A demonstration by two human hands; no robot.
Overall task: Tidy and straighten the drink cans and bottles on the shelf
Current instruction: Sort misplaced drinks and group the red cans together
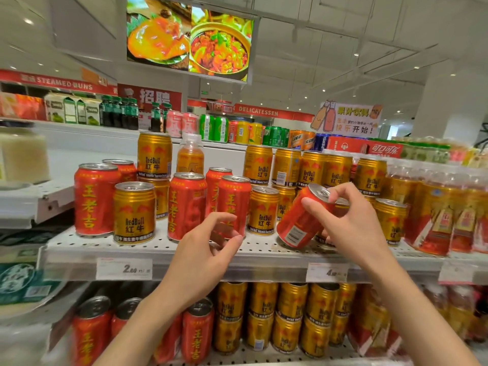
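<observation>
Supermarket aisle, white perforated shelf (pixel 148 247) at chest height, with mixed-up red and gold cans on it. The right hand (pixel 351 225) grasped a red can (pixel 301 220) by its top rim and side, tilted with its top leaning right, its base corner at or just above the shelf right of centre, in front of the gold cans there. The left hand (pixel 203 249) hung loosely curled and grasped nothing, fingertips just before an upright red can (pixel 233 204).

Risk, as I judged it: the tilted can was gripped only near its top, so it could have slipped or swung into the small gold can (pixel 264 210) just left of it. Gold cans stacked two high behind (pixel 154 154) looked ready to topple if the row were jostled, and a bottle (pixel 190 154) stood among them.

Gold cans read "RedBull" with Chinese characters; red cans bore yellow Chinese characters. Price tags (pixel 124 268) showed roughly "2" and "4", the rest blurred. Far signs read "STEAMED BUNS" (pixel 63 83) and "DELICATESSEN" (pixel 257 112); red Coca-Cola cartons (pixel 385 150) sat far right.
</observation>
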